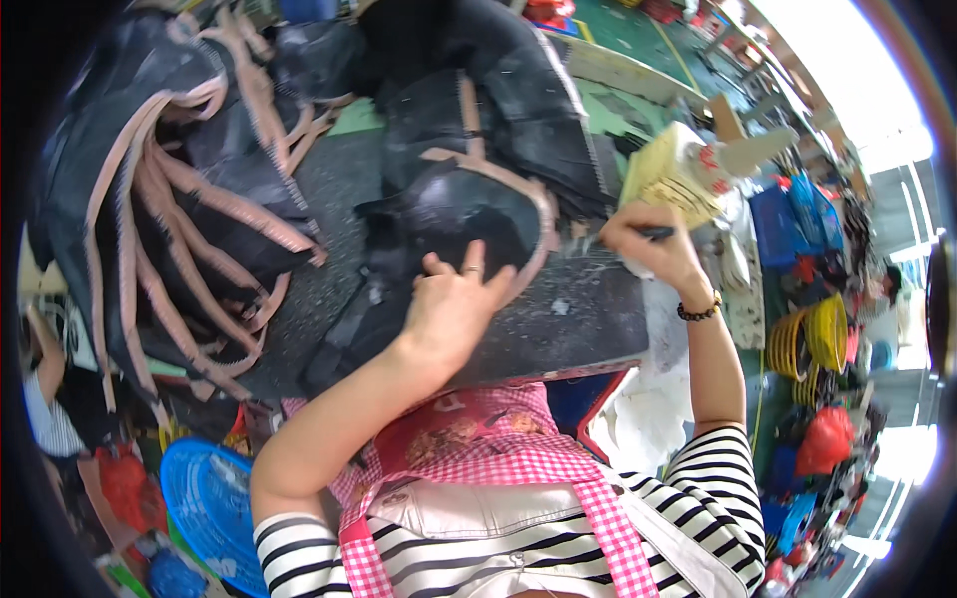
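Black leather piece (469, 214) lies under the left hand (454, 304), fingers spread flat. Right hand (653, 244) pinches a dark pen (653, 233). Strappy black piles (179, 199) crowd the desk (588, 309).

on our table (588, 319) a shoe piece (469, 214) lies in the middle, a pile of pieces (179, 199) at nine o'clock.

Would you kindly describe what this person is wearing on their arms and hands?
Both forearms are bare below short black-and-white striped sleeves. The left hand has a thin ring on one finger. The right hand has no ring that shows, but a dark beaded bracelet circles its wrist. No gloves.
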Motion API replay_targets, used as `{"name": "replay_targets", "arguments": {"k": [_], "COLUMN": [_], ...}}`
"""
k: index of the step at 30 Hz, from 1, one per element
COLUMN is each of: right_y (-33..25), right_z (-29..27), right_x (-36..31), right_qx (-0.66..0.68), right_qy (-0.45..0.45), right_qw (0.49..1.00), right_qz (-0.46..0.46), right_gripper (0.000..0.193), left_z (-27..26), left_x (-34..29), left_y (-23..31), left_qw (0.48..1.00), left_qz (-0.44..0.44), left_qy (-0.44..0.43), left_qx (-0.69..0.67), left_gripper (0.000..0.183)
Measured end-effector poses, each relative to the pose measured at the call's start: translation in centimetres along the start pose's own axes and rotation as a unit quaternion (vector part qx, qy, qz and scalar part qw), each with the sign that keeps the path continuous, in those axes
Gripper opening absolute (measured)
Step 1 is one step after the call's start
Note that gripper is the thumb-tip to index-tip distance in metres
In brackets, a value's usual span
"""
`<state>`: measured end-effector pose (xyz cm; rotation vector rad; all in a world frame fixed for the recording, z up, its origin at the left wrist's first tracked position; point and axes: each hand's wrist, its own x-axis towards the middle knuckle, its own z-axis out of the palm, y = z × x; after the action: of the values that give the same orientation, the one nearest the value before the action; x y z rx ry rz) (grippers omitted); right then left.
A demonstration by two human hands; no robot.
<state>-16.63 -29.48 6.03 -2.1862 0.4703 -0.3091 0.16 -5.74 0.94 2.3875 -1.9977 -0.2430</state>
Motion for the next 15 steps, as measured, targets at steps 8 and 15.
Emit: {"name": "replay_targets", "arguments": {"k": [8,15], "right_y": [3.2,2.1], "right_z": [-3.1,-4.4], "right_x": [-5.9,-7.8], "right_qx": [-0.232,0.003], "right_qy": [0.260,0.288], "right_qw": [0.937,0.934], "right_qz": [0.024,0.210], "right_gripper": [0.019,0.029], "left_z": [0.2,1.2], "left_x": [-0.3,-3.4], "left_y": [1.4,-0.6], "left_qw": [0.997,0.994], "left_qz": [0.045,0.069], "left_qy": [0.004,0.066], "left_qx": [0.059,-0.047], "left_gripper": [0.062,0.052]}}
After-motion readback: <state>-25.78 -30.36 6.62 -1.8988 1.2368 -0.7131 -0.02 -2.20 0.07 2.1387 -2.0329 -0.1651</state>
